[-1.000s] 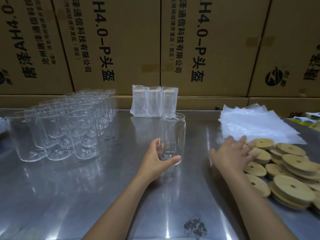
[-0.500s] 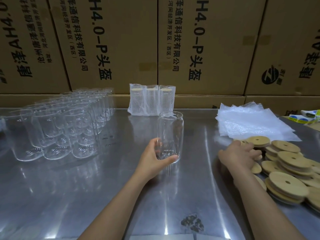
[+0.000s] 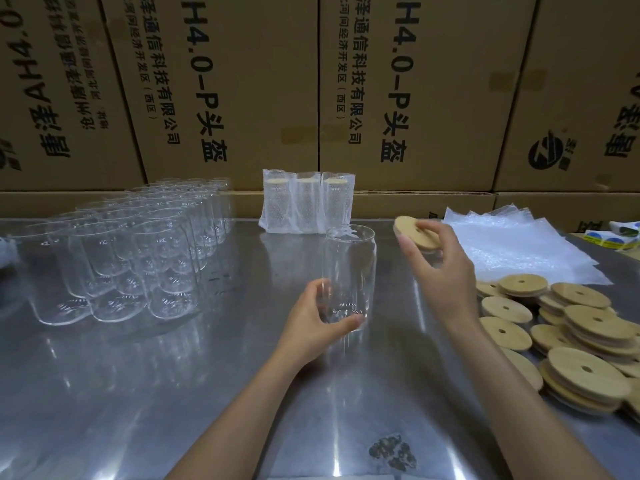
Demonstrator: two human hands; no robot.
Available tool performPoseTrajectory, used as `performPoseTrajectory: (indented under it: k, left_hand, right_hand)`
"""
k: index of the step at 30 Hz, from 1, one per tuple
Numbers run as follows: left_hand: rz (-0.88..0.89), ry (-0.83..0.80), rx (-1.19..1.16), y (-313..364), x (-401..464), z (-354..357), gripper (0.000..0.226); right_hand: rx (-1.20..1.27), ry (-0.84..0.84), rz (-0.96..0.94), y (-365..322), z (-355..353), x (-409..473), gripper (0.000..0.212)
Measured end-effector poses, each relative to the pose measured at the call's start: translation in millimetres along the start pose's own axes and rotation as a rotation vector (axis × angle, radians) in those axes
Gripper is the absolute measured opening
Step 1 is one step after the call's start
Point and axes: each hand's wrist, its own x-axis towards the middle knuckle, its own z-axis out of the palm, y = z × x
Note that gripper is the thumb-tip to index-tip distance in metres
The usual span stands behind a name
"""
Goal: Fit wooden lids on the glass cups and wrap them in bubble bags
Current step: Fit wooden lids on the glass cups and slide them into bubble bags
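Head view: left hand point(image 3: 313, 323) grips glass cup point(image 3: 349, 271); right hand point(image 3: 438, 261) pinches wooden lid point(image 3: 414, 232).

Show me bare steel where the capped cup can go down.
Free: near-left steel tabletop, below the empty clear glass cups, and the strip between the three bubble-wrapped cups and the held glass cup. Crowded: the right edge, with round wooden lids and bubble bags.
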Motion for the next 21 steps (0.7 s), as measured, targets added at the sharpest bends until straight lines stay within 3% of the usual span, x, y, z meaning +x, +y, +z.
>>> performPoseTrajectory:
  k: [5,13,21]
  left_hand:
    - [0.008,-0.01,-0.041,-0.4,3.6,1.4,0.066]
    - [0.011,0.006,-0.088,-4.3,6.2,3.6,0.062]
    - [0.012,0.006,-0.086,-5.0,6.7,3.7,0.065]
  right_hand:
    - [0.149,-0.124,-0.141,-31.6,25.5,-1.3,0.032]
    - [-0.085,-0.275,-0.178,-34.1,46.9,8.3,0.032]
    - [-0.246,-0.28,-0.225,-29.6,41.9,9.5,0.031]
